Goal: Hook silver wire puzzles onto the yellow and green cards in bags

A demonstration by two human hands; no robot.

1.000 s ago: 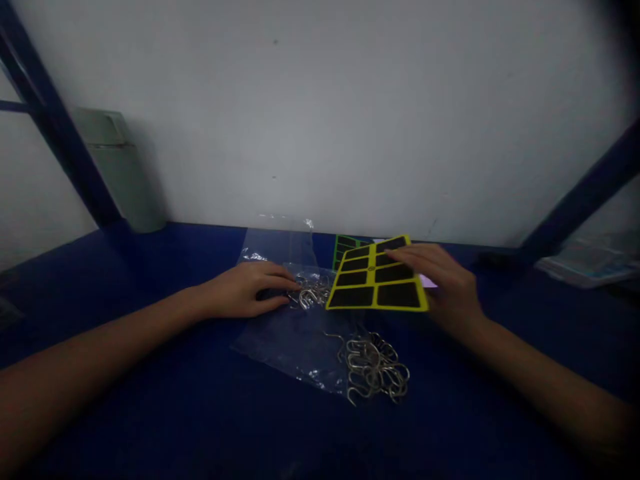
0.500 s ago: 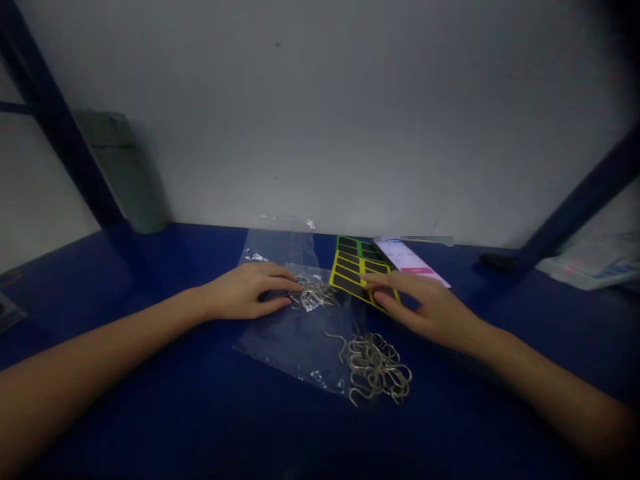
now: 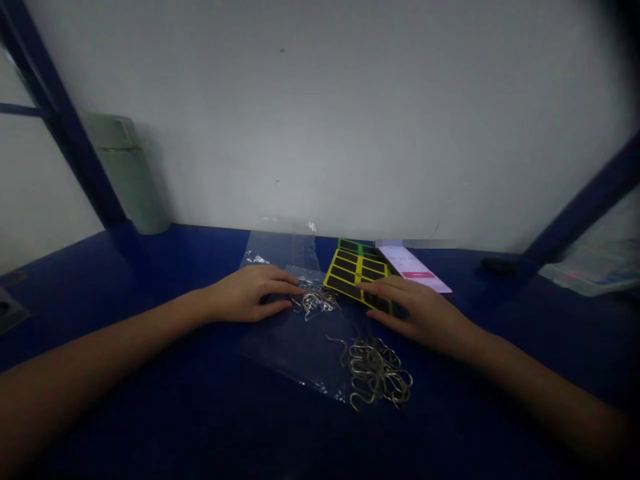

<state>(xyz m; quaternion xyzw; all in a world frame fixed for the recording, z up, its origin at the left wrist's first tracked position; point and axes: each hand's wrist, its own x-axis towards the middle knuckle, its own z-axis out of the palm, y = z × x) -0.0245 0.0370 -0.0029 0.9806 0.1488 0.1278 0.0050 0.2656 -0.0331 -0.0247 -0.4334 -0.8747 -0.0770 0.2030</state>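
My left hand (image 3: 250,295) lies palm down on a clear plastic bag (image 3: 290,340), fingers together, their tips touching a small clump of metal hooks (image 3: 315,300). My right hand (image 3: 415,310) rests flat, fingers stretched, on the near corner of a yellow sheet of black rectangles (image 3: 355,272) that lies on the blue table. A larger pile of silver wire hooks (image 3: 375,370) sits in front of the right hand, partly on the bag.
A pink and white card (image 3: 415,268) lies behind the yellow sheet by the white wall. A grey-green container (image 3: 125,177) stands at the back left beside a blue frame post (image 3: 65,127). Papers (image 3: 590,273) lie at the far right.
My right hand brought the yellow sheet down from a raised, tilted hold and laid it flat on the table, then slid back toward me. My left hand stayed in place.
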